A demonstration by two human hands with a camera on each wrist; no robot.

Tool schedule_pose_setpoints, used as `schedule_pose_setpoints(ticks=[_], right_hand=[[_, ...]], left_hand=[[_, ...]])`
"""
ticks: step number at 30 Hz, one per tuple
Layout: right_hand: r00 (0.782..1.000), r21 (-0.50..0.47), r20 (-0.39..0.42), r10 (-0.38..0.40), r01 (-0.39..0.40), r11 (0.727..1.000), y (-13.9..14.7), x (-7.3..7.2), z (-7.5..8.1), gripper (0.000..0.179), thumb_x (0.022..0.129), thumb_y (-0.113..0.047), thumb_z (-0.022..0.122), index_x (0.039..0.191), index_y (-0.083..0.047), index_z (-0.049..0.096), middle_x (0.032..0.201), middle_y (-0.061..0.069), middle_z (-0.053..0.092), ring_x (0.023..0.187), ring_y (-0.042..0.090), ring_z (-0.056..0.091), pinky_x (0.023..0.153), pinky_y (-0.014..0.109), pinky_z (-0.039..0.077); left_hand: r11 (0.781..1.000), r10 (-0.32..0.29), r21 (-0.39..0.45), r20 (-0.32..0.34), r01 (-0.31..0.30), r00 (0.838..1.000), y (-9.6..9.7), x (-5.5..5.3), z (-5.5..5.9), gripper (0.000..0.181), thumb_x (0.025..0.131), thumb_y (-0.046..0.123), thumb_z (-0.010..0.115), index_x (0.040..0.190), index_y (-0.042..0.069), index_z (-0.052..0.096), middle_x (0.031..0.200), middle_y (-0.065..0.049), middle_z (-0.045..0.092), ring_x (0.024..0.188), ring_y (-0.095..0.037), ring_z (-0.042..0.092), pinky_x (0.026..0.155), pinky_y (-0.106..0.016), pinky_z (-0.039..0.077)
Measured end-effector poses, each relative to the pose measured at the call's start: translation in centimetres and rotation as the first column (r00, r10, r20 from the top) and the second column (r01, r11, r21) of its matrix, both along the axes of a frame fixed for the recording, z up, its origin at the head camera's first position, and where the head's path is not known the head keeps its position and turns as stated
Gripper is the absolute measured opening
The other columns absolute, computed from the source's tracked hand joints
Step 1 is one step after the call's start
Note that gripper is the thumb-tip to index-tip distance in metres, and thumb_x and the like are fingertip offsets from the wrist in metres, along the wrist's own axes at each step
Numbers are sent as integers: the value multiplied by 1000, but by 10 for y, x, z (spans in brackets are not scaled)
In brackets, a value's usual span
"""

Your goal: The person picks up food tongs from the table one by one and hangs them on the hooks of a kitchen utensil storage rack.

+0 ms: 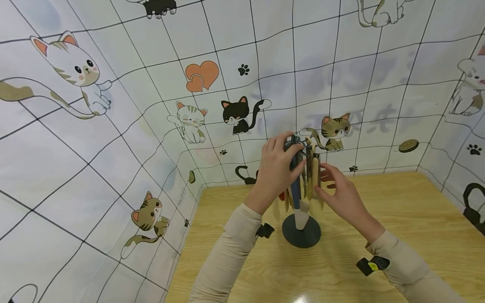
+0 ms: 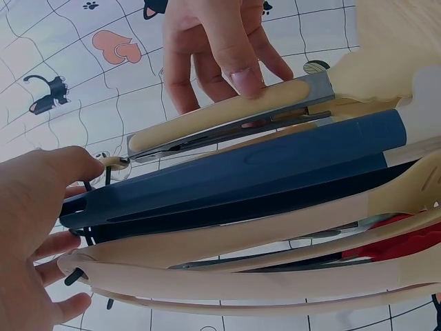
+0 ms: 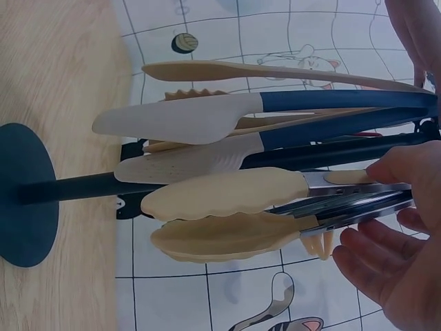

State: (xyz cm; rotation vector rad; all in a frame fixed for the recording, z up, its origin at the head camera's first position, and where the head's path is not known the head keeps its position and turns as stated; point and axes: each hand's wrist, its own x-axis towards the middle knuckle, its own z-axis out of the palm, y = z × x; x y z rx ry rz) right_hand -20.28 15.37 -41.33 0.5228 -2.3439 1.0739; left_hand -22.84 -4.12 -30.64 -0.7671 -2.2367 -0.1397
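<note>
A dark utensil stand with a round base point(image 1: 301, 236) holds several kitchen tools hanging from its top hooks. My left hand point(image 1: 275, 166) grips the top of this stand, its thumb beside the hanging loop of the beige tongs point(image 2: 224, 116). Around the handles of those tongs, my right hand point(image 1: 342, 195) has its thumb on one side and fingers on the other, pinching them. The beige scalloped heads point down. Next to them hang blue-handled tongs point(image 2: 241, 172) with pale heads. Beige-handled utensils point(image 2: 241, 238) hang on the left side, partly hiding a red piece point(image 2: 386, 241).
The stand is on a light wooden table point(image 1: 242, 269), near its back edge. Behind and to the left rises a white cloth wall point(image 1: 212, 38) with a black grid and cartoon cats. Dark cameras point(image 1: 373, 265) are strapped at both wrists.
</note>
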Motion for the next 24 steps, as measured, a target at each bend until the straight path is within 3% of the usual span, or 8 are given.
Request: schedule_pose_setpoints(ticks=[9,12,15,19,22,24], right_hand=[[1000,34,-3,-12,12,999,5,2,7,74,88,-8,73,151,-7,34,131,21,52,114,37,54,86,56,49],[997,63,-71,-17,21,998,9,10,10,76,85,-8,76,151,-10,38,137,20,50,120,37,50,88,57,46],[987,118,-158,3,16,993,12,22,11,79,80,-9,80,149,-12,43,143,19,48,126,39,46,93,58,42],[971,238,-221,94,-40,971,14,41,5,82,80,-22,82,151,-13,43,152,16,42,136,39,40,97,61,39],[971,338,-183,157,-88,937,14,56,-8,84,81,-35,80,153,-17,39,158,12,36,149,30,29,102,60,36],[973,391,-144,178,-109,914,14,64,-19,86,81,-40,79,154,-19,37,160,10,33,154,22,20,113,56,31]], left_hand=[[1000,12,11,-28,-11,1000,-6,-1,1,42,92,45,65,129,25,63,148,-9,47,130,-30,50,107,-47,44],[1000,0,13,-41,0,999,-13,7,1,54,90,48,66,138,25,56,151,-10,43,135,-29,46,111,-47,41],[1000,-14,-13,-31,14,999,-22,22,-4,63,91,51,65,146,25,48,156,-9,38,142,-27,39,116,-45,36],[996,-37,-76,32,39,999,-33,49,-23,69,93,55,60,153,26,38,162,-7,29,151,-26,28,120,-48,31],[990,-52,-121,115,66,992,-38,67,-46,75,93,57,58,156,28,31,166,-6,21,153,-28,24,120,-52,30],[986,-53,-147,182,80,982,-39,75,-64,78,93,59,57,158,30,25,168,-4,16,154,-29,20,120,-54,29]])
